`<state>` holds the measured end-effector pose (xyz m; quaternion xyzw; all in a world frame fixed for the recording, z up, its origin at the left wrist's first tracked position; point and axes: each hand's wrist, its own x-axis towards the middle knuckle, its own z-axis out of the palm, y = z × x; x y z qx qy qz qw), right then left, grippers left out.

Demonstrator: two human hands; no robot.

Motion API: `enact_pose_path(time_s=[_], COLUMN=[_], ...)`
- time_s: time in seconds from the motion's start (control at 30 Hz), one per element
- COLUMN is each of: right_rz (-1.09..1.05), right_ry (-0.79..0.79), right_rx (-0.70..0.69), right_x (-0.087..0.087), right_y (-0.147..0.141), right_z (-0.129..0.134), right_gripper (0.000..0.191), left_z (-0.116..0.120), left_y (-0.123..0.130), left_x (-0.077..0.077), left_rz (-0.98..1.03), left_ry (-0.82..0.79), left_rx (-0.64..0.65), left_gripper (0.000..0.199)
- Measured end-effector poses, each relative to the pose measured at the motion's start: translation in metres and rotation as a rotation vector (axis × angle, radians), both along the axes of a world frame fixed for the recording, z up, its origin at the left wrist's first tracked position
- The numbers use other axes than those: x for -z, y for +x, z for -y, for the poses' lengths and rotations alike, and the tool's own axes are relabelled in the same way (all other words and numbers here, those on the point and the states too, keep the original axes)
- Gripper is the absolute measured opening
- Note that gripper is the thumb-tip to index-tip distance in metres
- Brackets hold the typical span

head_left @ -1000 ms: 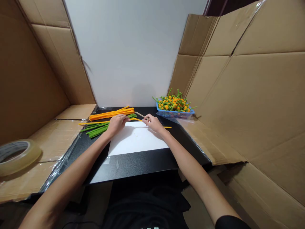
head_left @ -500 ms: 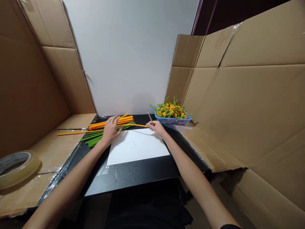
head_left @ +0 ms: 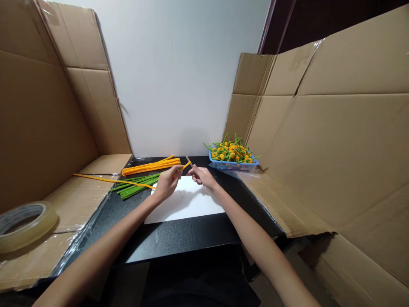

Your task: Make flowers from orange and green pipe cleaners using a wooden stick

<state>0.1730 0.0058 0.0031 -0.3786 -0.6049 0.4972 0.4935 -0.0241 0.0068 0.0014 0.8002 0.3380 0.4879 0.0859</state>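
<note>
My left hand (head_left: 169,182) is closed on a long orange pipe cleaner (head_left: 110,180). Its short end sticks out toward the right, and its tail trails left over the green stems and the cardboard. In my right hand (head_left: 202,175), the fingers are curled round a thin brownish stick (head_left: 188,159). Stick and pipe cleaner end meet between the two hands; whether one is wound on the other is too small to tell. Both hands are above a white sheet of paper (head_left: 188,207) on the black table (head_left: 172,238).
Left of the paper lie a bundle of orange pipe cleaners (head_left: 150,166) and several green ones (head_left: 134,186). A blue basket (head_left: 234,166) of orange-and-green pipe cleaner pieces stands at back right. A tape roll (head_left: 47,219) rests on cardboard at left. Cardboard walls (head_left: 335,140) flank the table.
My left hand has moved right, away from the bundles, and gripped the pipe cleaner near its end. My right hand has shifted slightly left, and its stick now tilts the other way.
</note>
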Motion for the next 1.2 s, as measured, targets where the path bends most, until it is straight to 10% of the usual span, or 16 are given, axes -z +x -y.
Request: enact_pose_path(time_s=[0.73, 0.97, 1.2], right_rz=[-0.084, 0.34, 0.997], right_ry=[0.014, 0.034, 0.31], right_rx=[-0.088, -0.355, 0.113], right_x=[-0.014, -0.028, -0.02], right_y=[-0.001, 0.014, 0.004], right_z=[0.014, 0.024, 0.026], right_gripper=[0.053, 0.048, 0.034], left_z=[0.007, 0.002, -0.002], left_y=[0.007, -0.005, -0.004], left_x=[-0.009, -0.026, -0.015], left_rz=[0.051, -0.186, -0.447], left_ry=[-0.147, -0.153, -0.099], left_rx=[0.207, 0.331, 0.149], left_gripper=[0.023, 0.024, 0.023])
